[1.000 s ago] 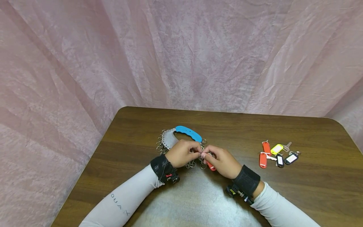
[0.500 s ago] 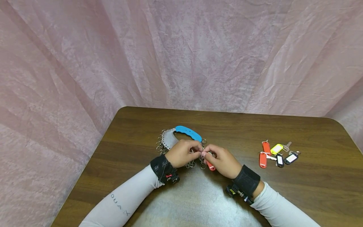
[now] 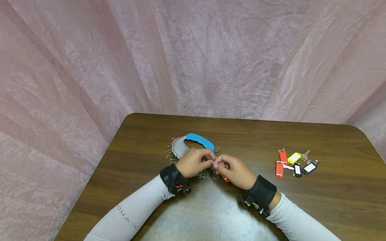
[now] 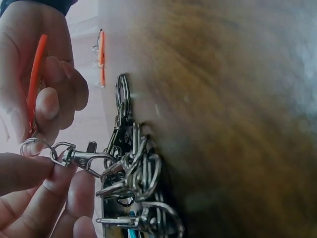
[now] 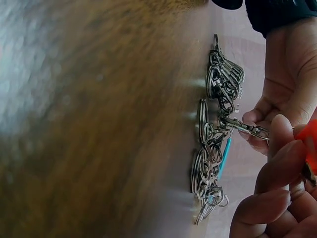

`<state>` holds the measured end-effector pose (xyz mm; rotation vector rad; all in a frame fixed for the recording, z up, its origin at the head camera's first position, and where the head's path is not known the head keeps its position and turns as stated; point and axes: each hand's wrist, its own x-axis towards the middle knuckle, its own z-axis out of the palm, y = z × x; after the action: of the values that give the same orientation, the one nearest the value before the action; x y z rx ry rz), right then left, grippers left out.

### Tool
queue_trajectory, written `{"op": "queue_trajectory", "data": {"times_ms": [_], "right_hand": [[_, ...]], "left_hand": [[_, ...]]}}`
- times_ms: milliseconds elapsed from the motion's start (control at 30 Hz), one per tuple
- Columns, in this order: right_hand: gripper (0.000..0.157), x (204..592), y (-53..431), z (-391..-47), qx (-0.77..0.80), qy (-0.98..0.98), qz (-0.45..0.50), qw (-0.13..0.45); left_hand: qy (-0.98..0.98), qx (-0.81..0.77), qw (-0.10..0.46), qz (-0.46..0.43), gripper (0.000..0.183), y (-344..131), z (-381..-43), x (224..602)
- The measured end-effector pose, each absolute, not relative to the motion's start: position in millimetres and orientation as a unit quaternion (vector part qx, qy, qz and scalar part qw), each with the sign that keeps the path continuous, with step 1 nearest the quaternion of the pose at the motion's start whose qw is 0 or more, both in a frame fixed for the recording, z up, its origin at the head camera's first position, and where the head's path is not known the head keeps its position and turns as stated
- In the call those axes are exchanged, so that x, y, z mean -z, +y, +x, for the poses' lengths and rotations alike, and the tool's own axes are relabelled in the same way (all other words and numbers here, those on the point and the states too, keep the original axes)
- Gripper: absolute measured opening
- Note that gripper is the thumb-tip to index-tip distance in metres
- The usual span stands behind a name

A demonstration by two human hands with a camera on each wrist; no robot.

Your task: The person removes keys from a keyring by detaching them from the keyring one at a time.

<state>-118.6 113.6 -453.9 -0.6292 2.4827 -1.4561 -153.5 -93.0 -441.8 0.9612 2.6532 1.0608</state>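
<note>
A key ring holder with a grey toothed plate [image 3: 180, 147] and a blue handle [image 3: 200, 140] lies mid-table, hung with many snap hooks and split rings. My left hand [image 3: 193, 164] pinches the swivel end of one metal snap hook [image 4: 84, 159] between thumb and finger. My right hand [image 3: 237, 170] pinches a split ring [image 4: 35, 145] that meets the hook's end; whether it is threaded through I cannot tell. From the right fingers hangs a red key tag [image 4: 37, 79], with a bit of key [image 5: 309, 173] beside it in the right wrist view. Fingers partly hide the ring.
To the right on the wooden table [image 3: 331, 201] lies a group of key tags: two red tags [image 3: 279, 170], one yellow tag [image 3: 294, 158] and two black tags [image 3: 309, 168], some with keys. A pink curtain [image 3: 211, 67] hangs behind the table's far edge.
Both hands stay in nearly the same place. My right fingertips have shifted slightly at the ring, and the red tag now shows less beneath the right thumb.
</note>
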Motion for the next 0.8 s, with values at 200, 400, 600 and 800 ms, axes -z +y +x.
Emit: {"op": "queue_trajectory", "data": {"times_ms": [200,400,600,800], "right_hand": [[0.011,452.7,113.6,-118.1,0.488,0.841,-0.215,0.090],[0.012,452.3,113.7,-118.1,0.487,0.843,-0.211,0.092],[0.012,452.5,113.4,-118.0,0.489,0.842,-0.207,0.096],[0.014,454.2,113.0,-119.2,0.494,0.839,-0.208,0.092]], "left_hand": [[0.878,-0.341,0.051,0.331,0.008,-93.6,-153.6,442.3],[0.878,-0.333,0.044,0.340,0.008,-93.3,-153.9,443.0],[0.875,-0.335,0.044,0.348,0.009,-93.5,-153.0,441.9],[0.873,-0.334,0.037,0.353,0.009,-93.4,-152.3,440.9]]}}
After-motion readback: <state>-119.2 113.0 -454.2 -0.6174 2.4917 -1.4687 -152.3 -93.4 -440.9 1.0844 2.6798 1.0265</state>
